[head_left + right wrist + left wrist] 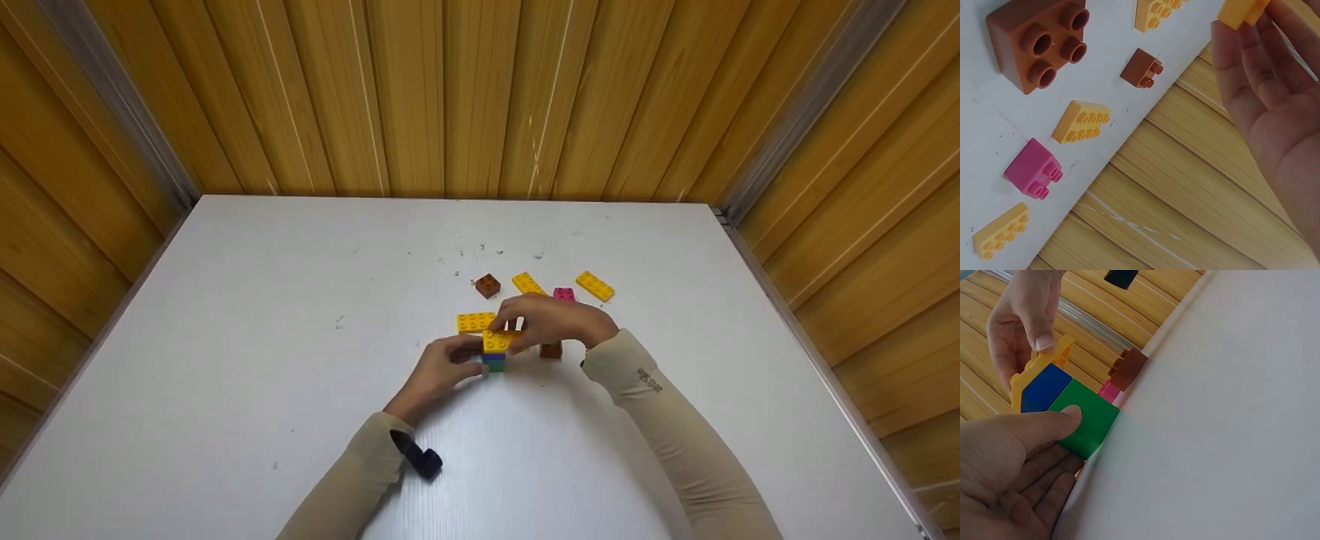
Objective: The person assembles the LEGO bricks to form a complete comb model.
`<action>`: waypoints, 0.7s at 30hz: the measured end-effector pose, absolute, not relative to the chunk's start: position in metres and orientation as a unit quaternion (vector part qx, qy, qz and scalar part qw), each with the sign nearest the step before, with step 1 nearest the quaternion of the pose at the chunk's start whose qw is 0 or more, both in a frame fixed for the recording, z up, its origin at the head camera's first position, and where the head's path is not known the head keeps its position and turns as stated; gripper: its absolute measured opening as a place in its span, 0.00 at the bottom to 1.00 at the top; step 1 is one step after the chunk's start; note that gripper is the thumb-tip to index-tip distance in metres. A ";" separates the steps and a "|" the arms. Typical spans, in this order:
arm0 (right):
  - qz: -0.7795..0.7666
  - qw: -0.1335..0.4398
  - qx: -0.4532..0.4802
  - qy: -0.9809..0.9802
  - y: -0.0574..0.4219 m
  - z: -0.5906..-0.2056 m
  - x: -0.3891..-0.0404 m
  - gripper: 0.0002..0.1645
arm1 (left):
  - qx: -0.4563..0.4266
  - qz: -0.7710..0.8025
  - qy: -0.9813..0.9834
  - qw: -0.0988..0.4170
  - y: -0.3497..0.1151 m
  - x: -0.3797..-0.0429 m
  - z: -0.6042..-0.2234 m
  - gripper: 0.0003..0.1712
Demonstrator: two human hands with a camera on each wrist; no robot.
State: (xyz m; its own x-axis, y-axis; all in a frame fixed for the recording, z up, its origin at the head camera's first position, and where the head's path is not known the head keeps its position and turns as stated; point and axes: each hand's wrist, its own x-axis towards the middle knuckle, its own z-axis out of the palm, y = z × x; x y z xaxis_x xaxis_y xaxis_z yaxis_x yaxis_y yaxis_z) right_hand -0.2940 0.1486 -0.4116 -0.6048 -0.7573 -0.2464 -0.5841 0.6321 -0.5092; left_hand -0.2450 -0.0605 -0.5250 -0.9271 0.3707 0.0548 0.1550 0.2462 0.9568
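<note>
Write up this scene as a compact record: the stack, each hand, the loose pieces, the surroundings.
stack: green brick at the bottom, blue brick above it, top yellow brick uppermost
left hand: grips the green brick
right hand: grips the top yellow brick
loose pieces: three yellow bricks, two brown bricks, one pink brick
surface: white tabletop
backdrop: wood-look walls

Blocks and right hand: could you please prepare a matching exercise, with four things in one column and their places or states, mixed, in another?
1. Green block
2. Blue block
3. Pink block
4. Right hand

A. Holds the yellow block
B. Alone on the table
C. Directly under the blue
D. Between green and yellow

Pairs: 1-C, 2-D, 3-B, 4-A.
</note>
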 end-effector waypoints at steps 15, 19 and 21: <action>-0.233 0.190 -0.383 0.873 0.167 -0.408 -0.307 0.23 | 0.158 0.582 0.792 0.094 -0.061 -0.245 -0.527 0.25; -0.249 0.169 -0.374 0.877 0.175 -0.409 -0.312 0.23 | 0.153 0.580 0.794 0.098 -0.060 -0.245 -0.526 0.25; -0.253 0.163 -0.362 0.883 0.179 -0.411 -0.315 0.24 | 0.152 0.577 0.796 0.100 -0.059 -0.245 -0.525 0.24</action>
